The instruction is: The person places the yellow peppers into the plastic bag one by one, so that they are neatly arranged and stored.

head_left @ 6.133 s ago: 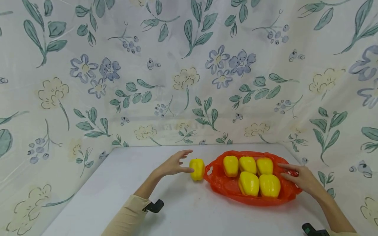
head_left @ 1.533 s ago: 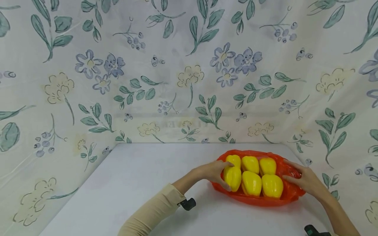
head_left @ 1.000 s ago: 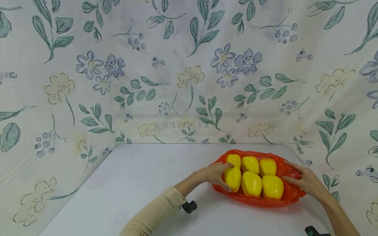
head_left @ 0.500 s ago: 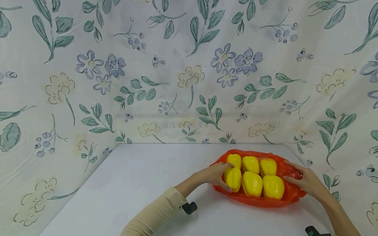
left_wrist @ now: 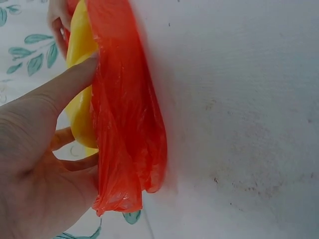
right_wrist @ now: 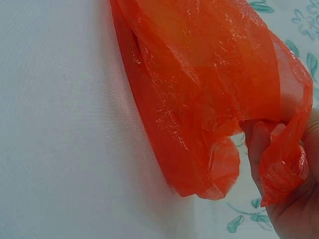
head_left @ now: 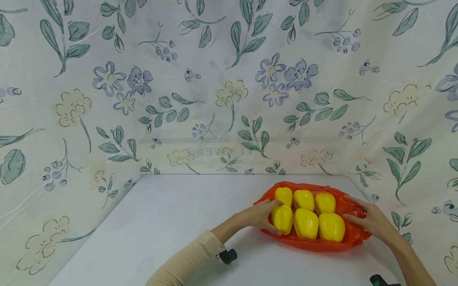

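Observation:
A red plastic bag lies spread open on the table, with several glossy yellow bell peppers in two rows inside it. At its left end, my left hand holds the front-left bell pepper, thumb at the near side and fingers at the far side. The left wrist view shows the thumb against the yellow pepper, partly hidden behind the red plastic. My right hand grips the bag's right end. In the right wrist view, a bunched bag handle hangs across that hand, and plastic hides some fingers.
The white table stretches left of the bag. A floral-printed cloth hangs behind and along both sides. Black wrist-worn devices show at the left wrist and at the bottom right.
Six seconds ago one bell pepper stood on the table left of the bag; now it is inside, in my left hand. Over the last second both hands have stayed almost still.

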`<state>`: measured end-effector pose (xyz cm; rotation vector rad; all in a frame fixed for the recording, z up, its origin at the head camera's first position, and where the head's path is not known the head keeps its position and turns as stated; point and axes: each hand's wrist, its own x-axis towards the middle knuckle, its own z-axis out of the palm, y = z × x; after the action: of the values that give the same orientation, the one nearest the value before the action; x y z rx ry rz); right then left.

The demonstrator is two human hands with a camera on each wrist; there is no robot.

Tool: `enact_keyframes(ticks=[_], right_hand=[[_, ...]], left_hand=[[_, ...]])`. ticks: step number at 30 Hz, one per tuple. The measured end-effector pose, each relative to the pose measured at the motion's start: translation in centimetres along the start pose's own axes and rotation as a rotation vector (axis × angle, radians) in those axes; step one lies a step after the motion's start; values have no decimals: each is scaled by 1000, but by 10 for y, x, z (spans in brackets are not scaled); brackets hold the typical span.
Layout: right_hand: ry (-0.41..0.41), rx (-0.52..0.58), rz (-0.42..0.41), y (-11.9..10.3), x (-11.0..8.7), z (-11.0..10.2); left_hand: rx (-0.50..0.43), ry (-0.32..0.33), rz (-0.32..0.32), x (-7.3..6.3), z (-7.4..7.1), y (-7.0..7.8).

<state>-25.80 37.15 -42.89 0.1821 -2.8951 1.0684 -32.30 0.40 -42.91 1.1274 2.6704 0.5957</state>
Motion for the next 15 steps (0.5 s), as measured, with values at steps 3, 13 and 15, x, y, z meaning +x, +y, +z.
enact_keyframes(ticks=[3,13,15], right_hand=[[-2,5,-3,0,0,0],[-15,28,20,-5,-1,-1],[-6,24,18,-7,0,-1]], left_hand=[[9,5,-6,-2,-1,0],[-40,44,41,-22,-27,-6],[-82,55,59,-29,-33,-11]])
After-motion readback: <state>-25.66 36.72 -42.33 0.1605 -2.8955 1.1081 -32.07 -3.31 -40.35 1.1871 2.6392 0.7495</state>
